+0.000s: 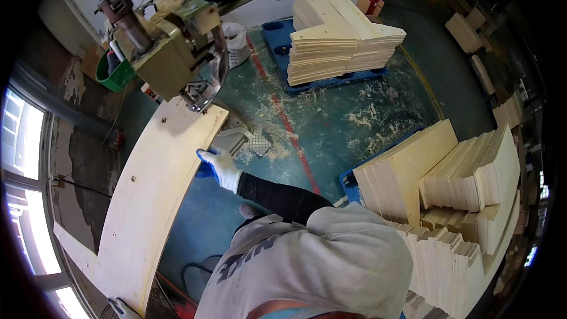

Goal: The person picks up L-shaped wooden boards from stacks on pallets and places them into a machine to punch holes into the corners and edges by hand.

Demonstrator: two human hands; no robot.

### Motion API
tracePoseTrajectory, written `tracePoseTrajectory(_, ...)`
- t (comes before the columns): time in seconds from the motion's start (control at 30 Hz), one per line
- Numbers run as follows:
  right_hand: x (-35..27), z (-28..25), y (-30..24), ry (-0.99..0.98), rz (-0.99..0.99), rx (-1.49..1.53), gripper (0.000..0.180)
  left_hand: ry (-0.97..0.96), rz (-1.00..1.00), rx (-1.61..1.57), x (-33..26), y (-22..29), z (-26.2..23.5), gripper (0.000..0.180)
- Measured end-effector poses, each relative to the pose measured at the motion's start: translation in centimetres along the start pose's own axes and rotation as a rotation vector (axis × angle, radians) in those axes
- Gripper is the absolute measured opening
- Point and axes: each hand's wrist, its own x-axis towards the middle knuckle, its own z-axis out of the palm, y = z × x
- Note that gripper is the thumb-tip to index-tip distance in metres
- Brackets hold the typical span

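Note:
A long curved plywood panel [144, 201] slants across the left side, several small metal fittings set in its face. Its far end lies beneath the head of an olive-green press machine [171, 62]. My right hand [221, 167], in a white glove with blue coating, grips the panel's right edge, thumb on top and fingers below. At the bottom, my left hand [123, 309], also gloved, holds the panel's near end; most of it is cut off by the picture's edge. A second pale board [77, 251] shows at the panel's left.
Stacked plywood pieces [345, 41] stand on a blue pallet [277, 35] ahead. More plywood stacks [407, 183] rise close on my right. A white sack [236, 45] and a green bin [113, 74] flank the machine. A foot pedal [258, 145] sits on the dusty green floor.

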Motion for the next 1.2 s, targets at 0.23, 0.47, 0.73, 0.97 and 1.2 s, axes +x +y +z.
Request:
tracePoseTrajectory(0.23, -13.2, -16.5, -5.4, 0.126, -0.124, -0.012, 0.038, -0.267, 0.092, -0.226, -8.5, 6.8, 1.0, 0.063)
tracePoseTrajectory(0.47, -19.6, -20.5, -21.1, 0.230, -0.680, 0.148, 0.053, -0.883, 0.163, -0.006, -23.3, 12.1, 22.3, 0.088)
tracePoseTrajectory(0.73, -20.0, -31.4, -23.0, 0.579, -0.732, 0.107, 0.046, -1.447, -0.240, -0.572, -41.0, 30.5, 39.9, 0.062)
tracePoseTrajectory(0.97, -20.9, -39.9, -38.9, 0.805, -0.951, 0.007, 0.041, -1.657, 0.835, 0.196, -47.0, 49.2, 52.5, 0.073)
tracePoseTrajectory(1.2, -22.0, -42.5, -60.3, 0.523, -1.013, -0.104, 0.054, -1.531, 1.422, -0.400, -56.9, 77.3, 64.6, 0.063)
